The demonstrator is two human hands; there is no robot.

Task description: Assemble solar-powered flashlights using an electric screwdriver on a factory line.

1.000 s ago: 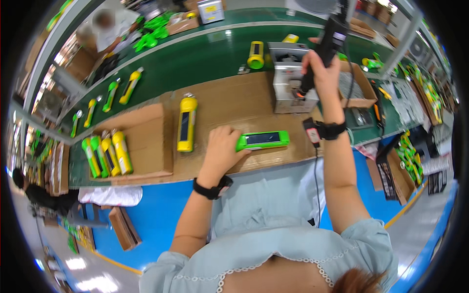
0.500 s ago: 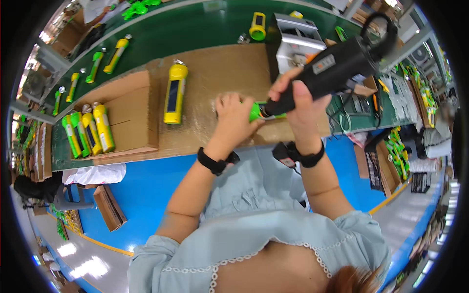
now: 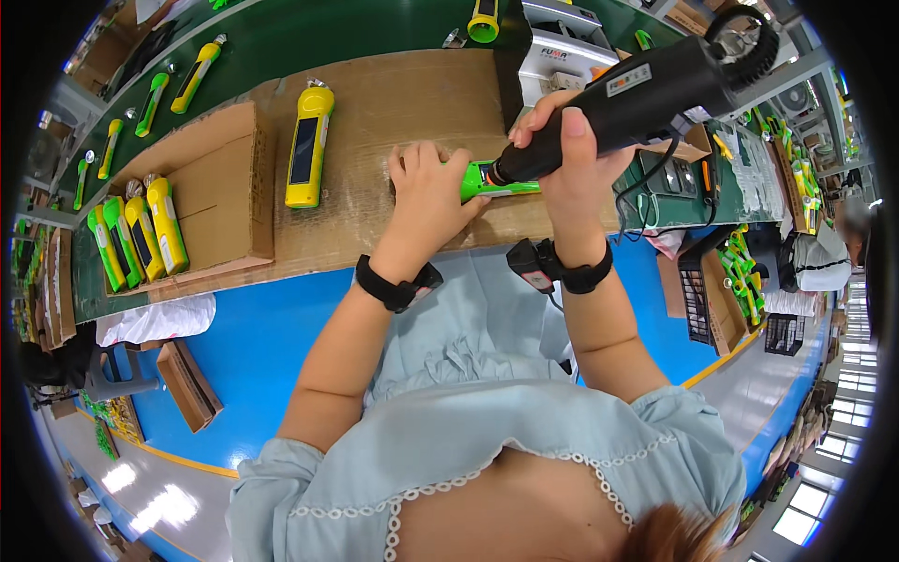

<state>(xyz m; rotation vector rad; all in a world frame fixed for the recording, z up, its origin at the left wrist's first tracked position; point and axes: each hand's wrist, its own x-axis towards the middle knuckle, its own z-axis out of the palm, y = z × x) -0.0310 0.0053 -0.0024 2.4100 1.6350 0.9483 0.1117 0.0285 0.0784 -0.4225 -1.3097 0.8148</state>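
My right hand (image 3: 590, 173) is wrapped round a black electric screwdriver (image 3: 655, 101), tilted so its tip comes down on a green flashlight (image 3: 513, 190). That flashlight lies on its side on a cardboard sheet (image 3: 403, 98), partly hidden by my hands. With its fingers curled over the flashlight's left end, my left hand (image 3: 426, 197) keeps it pressed to the cardboard. A yellow flashlight (image 3: 309, 150) with a dark panel lies to the left of my left hand.
An open cardboard box (image 3: 260, 187) on the left holds several green and yellow flashlights (image 3: 169, 229). More lie on the green bench beyond. At the back right stands a silver machine (image 3: 562, 70). A black cable (image 3: 646, 192) hangs at the right beside a dark tray (image 3: 676, 178).
The whole view has shifted, so the bench things appear farther up and left. My hands keep their grips, and the screwdriver tip stays at the green flashlight.
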